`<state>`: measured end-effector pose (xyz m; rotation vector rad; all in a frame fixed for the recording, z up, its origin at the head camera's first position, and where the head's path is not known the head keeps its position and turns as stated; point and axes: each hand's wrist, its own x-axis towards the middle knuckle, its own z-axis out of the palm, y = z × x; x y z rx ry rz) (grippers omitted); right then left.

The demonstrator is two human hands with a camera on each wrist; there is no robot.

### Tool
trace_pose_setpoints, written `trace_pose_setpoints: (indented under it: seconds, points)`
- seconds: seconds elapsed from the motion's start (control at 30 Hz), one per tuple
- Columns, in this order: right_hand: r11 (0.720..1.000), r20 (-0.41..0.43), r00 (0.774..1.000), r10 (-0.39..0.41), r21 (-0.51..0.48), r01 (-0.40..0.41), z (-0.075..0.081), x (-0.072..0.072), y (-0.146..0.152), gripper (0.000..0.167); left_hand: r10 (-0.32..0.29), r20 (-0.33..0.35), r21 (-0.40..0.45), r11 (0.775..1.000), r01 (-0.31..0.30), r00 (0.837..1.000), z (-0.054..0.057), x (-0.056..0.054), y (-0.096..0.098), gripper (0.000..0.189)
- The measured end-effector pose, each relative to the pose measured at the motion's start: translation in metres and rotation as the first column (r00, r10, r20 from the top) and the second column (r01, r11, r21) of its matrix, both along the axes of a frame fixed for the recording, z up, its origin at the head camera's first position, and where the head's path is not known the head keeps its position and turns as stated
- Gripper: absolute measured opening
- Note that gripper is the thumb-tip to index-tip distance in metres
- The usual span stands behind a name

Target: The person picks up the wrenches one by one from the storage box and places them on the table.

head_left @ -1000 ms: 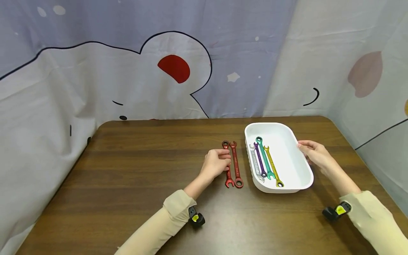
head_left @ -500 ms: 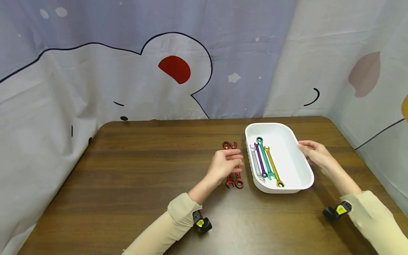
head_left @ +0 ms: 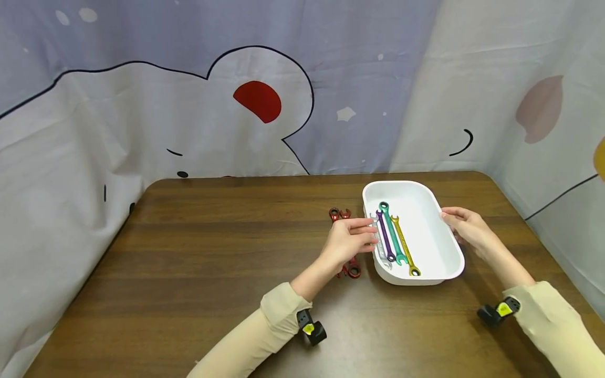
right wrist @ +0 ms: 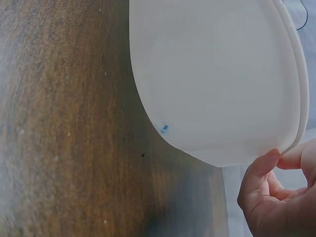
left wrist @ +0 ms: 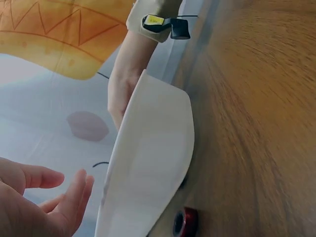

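My left hand [head_left: 352, 241] is over the left rim of a white plastic tray [head_left: 427, 231], fingers loosely extended. In the left wrist view nothing lies between its thumb and fingers [left wrist: 79, 197]. My right hand [head_left: 465, 228] pinches the tray's right rim between thumb and fingers, seen close up in the right wrist view [right wrist: 276, 187]. Side by side in the tray lie a silver wrench [head_left: 380, 247], a purple wrench [head_left: 385, 236], a green wrench [head_left: 393, 233] and a yellow wrench [head_left: 404, 244]. Two red wrenches [head_left: 354, 271] rest on the table left of the tray, partly hidden by my left hand.
The brown wooden table [head_left: 212, 252] reaches back to a patterned curtain [head_left: 368, 94] hanging behind it and along its sides. A black wrist camera [head_left: 314, 332] is strapped to my left sleeve, another camera [head_left: 493, 315] to my right.
My left hand has moved right, from the left red wrench across the other one to the tray's left rim. The red wrenches, the tray and my right hand have stayed in place.
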<state>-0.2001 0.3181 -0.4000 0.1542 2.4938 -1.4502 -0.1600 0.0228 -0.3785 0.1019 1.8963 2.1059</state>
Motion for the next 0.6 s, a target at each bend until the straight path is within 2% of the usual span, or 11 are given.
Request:
trace_pose_setpoints:
  seconds: [0.33,0.6]
  points:
    - [1.0,0.002,1.0,-0.003,0.009,0.003,0.0,0.0,0.0,0.065,-0.041,0.011,-0.045,0.998,0.042,0.999,0.006,0.003,0.014,0.035]
    - [1.0,0.014,1.0,-0.002,-0.018,0.002,0.001,0.0,0.0,0.065,-0.096,0.074,-0.063,0.993,0.101,0.993,0.009,0.0,0.027,0.035]
